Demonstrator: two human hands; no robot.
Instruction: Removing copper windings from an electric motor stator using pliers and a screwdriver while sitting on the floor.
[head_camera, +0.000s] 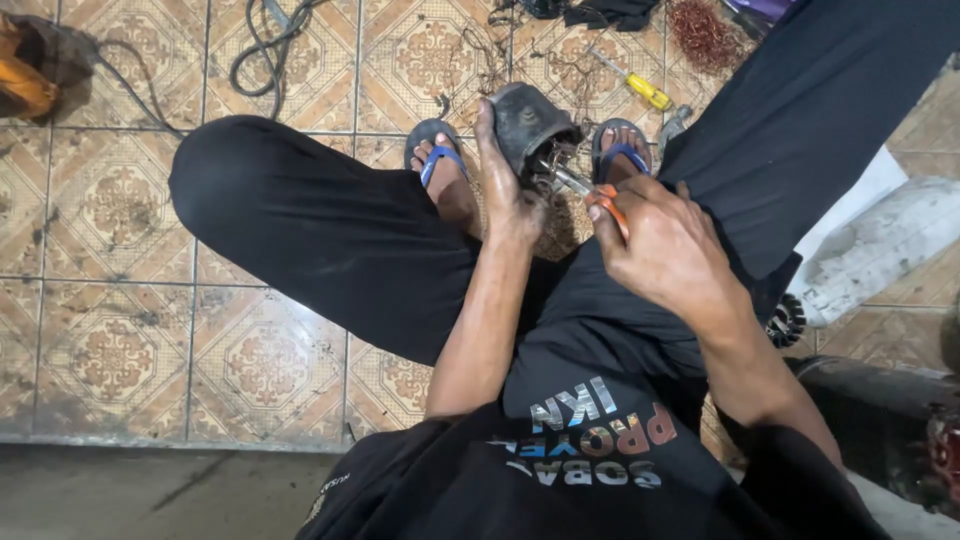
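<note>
The left hand (505, 195) holds a dirty dark metal part (530, 125) between the feet, and the right hand (665, 245) squeezes orange-handled pliers (590, 195) against it. Black trouser legs (320, 225) hide much of the tiled floor (120, 300). Far off lie a yellow screwdriver (640, 88) and copper wire (703, 35).

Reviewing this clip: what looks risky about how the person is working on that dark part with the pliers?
1. The left hand grips the dark metal part right beside the plier tips, so a slip may nick the fingers.
2. The right hand works the orange-handled pliers just above feet in open blue sandals; a dropped part or tool might hit bare toes.
3. Loose wire and a yellow screwdriver lie on the tiled floor, possibly snagging a foot.
</note>
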